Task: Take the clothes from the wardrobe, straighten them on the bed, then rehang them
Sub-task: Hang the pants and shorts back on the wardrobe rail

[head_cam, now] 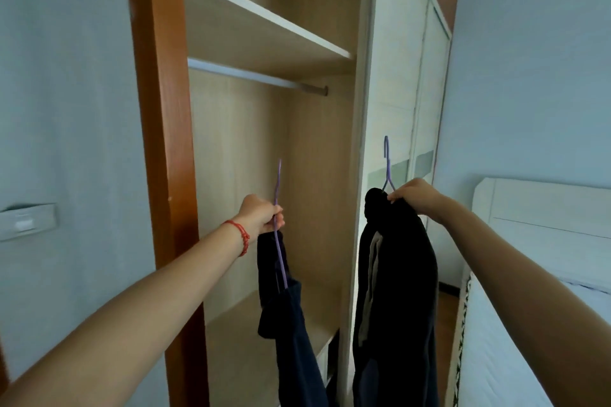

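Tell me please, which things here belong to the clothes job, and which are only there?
Belong to the job:
- dark garment on a purple hanger, gripped by the left hand
- black garment on a second purple hanger, held by the right hand
- wardrobe rail, bare
- bed

Only there:
- upper shelf
- wall switch
- sliding door

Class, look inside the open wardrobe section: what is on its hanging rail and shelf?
The rail is bare; both dark garments hang outside it, from the left hand and right hand. The shelf top is hidden from below.
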Available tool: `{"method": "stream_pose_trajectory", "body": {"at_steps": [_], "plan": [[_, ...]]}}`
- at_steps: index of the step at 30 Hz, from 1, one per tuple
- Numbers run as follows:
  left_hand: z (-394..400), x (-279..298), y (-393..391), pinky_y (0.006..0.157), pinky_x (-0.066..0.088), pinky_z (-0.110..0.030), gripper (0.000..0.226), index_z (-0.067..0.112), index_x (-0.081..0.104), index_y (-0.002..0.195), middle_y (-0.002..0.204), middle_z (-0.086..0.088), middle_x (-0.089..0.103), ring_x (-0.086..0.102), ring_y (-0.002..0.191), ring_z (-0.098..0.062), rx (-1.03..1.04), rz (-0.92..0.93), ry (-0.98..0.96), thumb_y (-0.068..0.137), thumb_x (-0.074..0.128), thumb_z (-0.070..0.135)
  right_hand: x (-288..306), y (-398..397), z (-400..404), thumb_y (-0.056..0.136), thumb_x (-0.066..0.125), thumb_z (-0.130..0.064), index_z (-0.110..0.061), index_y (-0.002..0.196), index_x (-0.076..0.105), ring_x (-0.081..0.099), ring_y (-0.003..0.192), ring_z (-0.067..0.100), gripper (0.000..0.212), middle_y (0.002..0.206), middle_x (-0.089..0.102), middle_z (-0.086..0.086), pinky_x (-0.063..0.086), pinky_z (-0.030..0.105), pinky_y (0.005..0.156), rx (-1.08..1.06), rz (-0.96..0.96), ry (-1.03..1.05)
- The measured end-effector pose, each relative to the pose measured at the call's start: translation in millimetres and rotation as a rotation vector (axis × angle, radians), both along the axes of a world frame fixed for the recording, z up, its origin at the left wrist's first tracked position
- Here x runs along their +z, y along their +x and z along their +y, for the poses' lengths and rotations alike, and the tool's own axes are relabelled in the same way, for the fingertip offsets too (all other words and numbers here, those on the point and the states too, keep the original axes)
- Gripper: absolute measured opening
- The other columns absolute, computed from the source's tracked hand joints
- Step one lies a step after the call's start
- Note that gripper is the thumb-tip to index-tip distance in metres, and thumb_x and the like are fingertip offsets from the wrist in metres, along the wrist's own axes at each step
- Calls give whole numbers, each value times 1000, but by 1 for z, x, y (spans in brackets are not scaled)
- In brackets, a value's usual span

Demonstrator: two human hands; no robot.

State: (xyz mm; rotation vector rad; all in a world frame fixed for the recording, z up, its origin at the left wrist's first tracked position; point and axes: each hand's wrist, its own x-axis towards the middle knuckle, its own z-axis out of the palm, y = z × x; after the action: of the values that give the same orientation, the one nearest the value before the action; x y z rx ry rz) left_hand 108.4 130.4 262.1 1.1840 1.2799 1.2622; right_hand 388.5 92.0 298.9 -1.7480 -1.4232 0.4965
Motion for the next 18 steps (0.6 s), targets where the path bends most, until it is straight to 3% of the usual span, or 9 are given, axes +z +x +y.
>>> {"method": "stream_pose_trajectory", "body": {"at_steps": [5, 8, 11, 13, 15, 18], "plan": [[63, 4, 7, 26, 33, -10, 30, 4, 49, 60, 38, -6, 50, 41, 18, -5, -6, 34, 28, 90, 49, -3, 20, -11, 22, 78, 63, -3, -2, 59, 51, 42, 43, 13, 22, 50, 48, 6, 33, 21, 44, -99, -47, -7], [87, 10, 10, 25, 27, -8, 31, 6, 47, 60, 52, -7, 48, 41, 19, -4, -3, 46, 53, 91, 48, 2, 27, -17, 37, 80, 63, -6, 2, 79, 61, 50, 63, 22, 8, 72, 55, 14, 39, 28, 63, -148, -83, 13], [116, 15, 9, 29, 31, -8, 21, -2, 56, 71, 62, -9, 54, 49, 45, -16, 50, 46, 77, 90, 50, 5, 35, -22, 53, 84, 61, -9, 9, 95, 63, 55, 74, 25, 21, 76, 59, 14, 42, 31, 72, -171, -61, 35], [135, 18, 11, 51, 46, -18, 19, -10, 62, 94, 85, -20, 67, 62, 68, -27, 94, 48, 83, 87, 54, 7, 41, -27, 63, 85, 61, -10, 5, 92, 60, 55, 74, 25, 16, 72, 57, 12, 42, 31, 71, -171, -23, 39], [150, 22, 14, 73, 53, -36, 28, -10, 60, 105, 105, -25, 67, 66, 93, -35, 131, 96, 80, 84, 57, 8, 45, -32, 78, 86, 59, -8, 0, 84, 56, 53, 64, 20, 9, 72, 56, 9, 43, 28, 62, -168, 23, 46], [169, 32, 17, 79, 53, -39, 31, -8, 58, 111, 113, -25, 64, 64, 100, -36, 191, 183, 98, 84, 56, 5, 47, -34, 109, 86, 57, -5, -1, 82, 54, 54, 64, 17, 6, 96, 64, 17, 41, 25, 58, -154, 79, 64]]}}
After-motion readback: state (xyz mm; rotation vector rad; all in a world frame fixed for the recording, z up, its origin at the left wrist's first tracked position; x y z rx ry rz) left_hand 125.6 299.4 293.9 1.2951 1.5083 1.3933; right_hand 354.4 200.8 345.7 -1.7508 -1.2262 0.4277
